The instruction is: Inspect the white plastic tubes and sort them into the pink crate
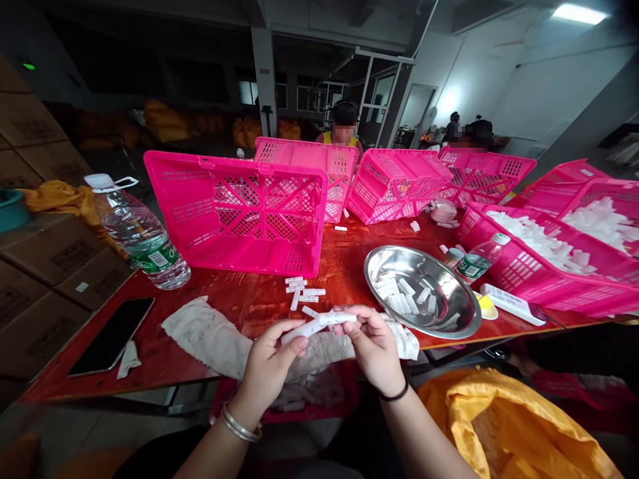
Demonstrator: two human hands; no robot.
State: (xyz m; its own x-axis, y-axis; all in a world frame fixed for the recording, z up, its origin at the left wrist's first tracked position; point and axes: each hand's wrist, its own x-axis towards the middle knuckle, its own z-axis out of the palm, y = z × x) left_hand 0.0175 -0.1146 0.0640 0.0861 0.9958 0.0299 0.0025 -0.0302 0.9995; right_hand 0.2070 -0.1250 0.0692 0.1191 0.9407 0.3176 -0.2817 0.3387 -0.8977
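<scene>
Head view: left hand (pixel 272 362) and right hand (pixel 375 346) each pinch one of two white tube pieces (pixel 325 320), end to end, 8 o'clock of the steel bowl (pixel 455 290). I'd guess light, stiff, slightly slick; grip the barrel sides.

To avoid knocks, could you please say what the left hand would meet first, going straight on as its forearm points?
Beyond the white piece it holds, the left hand would likely meet the loose white pieces on the table; its height above them is unclear.

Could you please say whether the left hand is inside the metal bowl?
No, the left hand holds a white tube outside the bowl.
</scene>
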